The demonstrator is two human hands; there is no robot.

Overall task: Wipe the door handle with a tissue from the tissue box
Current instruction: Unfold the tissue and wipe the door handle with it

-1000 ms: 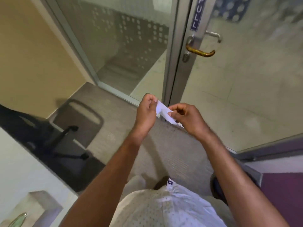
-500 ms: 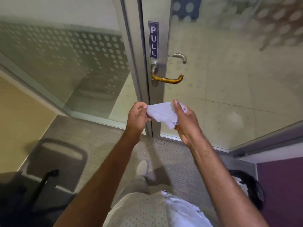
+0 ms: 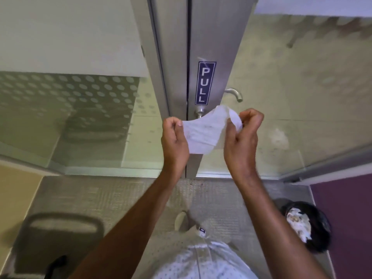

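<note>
A white tissue [image 3: 205, 131] is stretched between my two hands in front of the glass door. My left hand [image 3: 175, 137] pinches its left edge and my right hand [image 3: 243, 135] grips its right edge. The tissue covers most of the door handle; only the handle's round base [image 3: 199, 113] shows above it, on the metal door stile under a blue PULL sign [image 3: 205, 83]. The outer handle [image 3: 234, 94] is visible through the glass. No tissue box is in view.
A black-lined waste bin [image 3: 306, 226] with crumpled paper stands on the floor at the lower right, beside a purple wall [image 3: 346, 218]. An office chair [image 3: 60, 238] sits at the lower left. Glass panels flank the door frame.
I have come closer to the door and my hands have risen with the tissue, which is now spread wider and hides the brass lever that was visible before.
</note>
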